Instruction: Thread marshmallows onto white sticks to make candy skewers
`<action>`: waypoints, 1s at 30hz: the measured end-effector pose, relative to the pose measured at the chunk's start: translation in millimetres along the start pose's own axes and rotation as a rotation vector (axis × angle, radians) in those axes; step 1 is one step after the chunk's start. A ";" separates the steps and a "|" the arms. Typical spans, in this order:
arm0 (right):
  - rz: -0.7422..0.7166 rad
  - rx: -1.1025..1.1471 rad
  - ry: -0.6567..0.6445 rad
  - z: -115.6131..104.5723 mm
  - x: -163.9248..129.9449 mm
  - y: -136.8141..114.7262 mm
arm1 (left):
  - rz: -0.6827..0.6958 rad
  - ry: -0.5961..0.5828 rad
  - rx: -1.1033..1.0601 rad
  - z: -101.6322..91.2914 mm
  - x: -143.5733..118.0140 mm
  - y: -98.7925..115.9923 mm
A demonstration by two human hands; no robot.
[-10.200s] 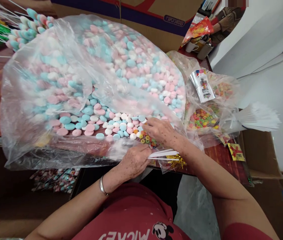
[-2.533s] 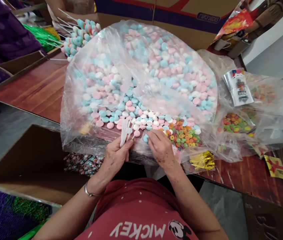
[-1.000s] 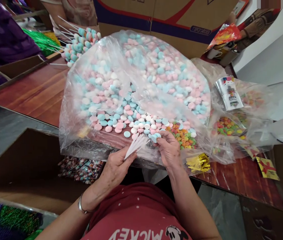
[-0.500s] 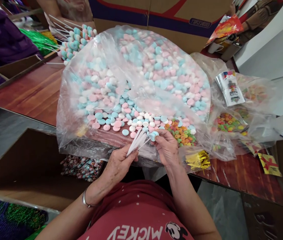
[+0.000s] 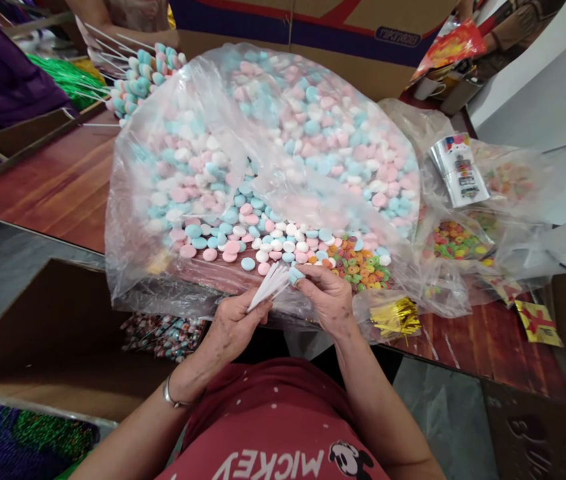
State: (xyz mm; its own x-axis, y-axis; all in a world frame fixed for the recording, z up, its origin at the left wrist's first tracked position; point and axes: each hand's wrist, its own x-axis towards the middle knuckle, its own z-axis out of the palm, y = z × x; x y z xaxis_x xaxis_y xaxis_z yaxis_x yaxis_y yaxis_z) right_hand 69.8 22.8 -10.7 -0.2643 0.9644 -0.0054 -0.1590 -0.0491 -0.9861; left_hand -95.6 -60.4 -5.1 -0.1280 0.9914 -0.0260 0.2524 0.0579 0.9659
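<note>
My left hand (image 5: pixel 239 323) is closed around a bundle of thin white sticks (image 5: pixel 267 287), their tips fanned up and to the right. Between the thumb and fingers of my right hand (image 5: pixel 329 297) is a light blue marshmallow (image 5: pixel 295 275), close beside the stick tips. Whether a stick has entered it, I cannot tell. Just beyond my hands, loose pink, white and blue marshmallows (image 5: pixel 231 247) spill from a big clear plastic bag (image 5: pixel 137 167). Small orange, green and red gummy rings (image 5: pixel 360 267) lie past my right hand.
Gold twist ties (image 5: pixel 397 317) sit at the table's front edge. Finished marshmallow sticks (image 5: pixel 143 77) are stacked back left, near another person's arm (image 5: pixel 127 27). A cardboard box (image 5: pixel 37 333) stands below left, wrapped sticks (image 5: pixel 163 337) in it. Silver printed packets (image 5: pixel 460 170) lie right.
My right hand has moved slightly left, bringing the blue marshmallow nearer the stick tips and turning it edge-on. My left hand keeps its hold on the bundle. The view has shifted slightly.
</note>
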 end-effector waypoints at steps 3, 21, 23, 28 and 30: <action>-0.128 -0.234 0.009 0.1 -4.8 -0.4 | -0.026 0.030 0.009 2.6 -1.9 1.9; -0.540 -0.793 -0.252 21.6 -23.7 -4.8 | -0.068 0.196 -0.052 16.7 -12.3 1.3; -0.539 -0.832 -0.279 19.6 -24.9 -6.6 | -0.094 0.211 -0.108 18.0 -10.2 0.3; -0.506 -1.082 0.044 -9.3 -15.7 -18.4 | -0.222 0.185 -0.283 21.3 -4.7 2.3; -0.404 -1.291 0.112 -20.3 -9.9 -20.6 | -0.243 0.183 -0.306 21.7 -2.8 5.3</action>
State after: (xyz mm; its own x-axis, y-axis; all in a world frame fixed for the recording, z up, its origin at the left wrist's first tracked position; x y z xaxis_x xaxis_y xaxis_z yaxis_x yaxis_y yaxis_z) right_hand 95.1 19.5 6.3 -0.3235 0.8724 0.3664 0.8075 0.4564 -0.3737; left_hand -73.1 -60.3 -5.5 -0.3232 0.9147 -0.2426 -0.0987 0.2224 0.9700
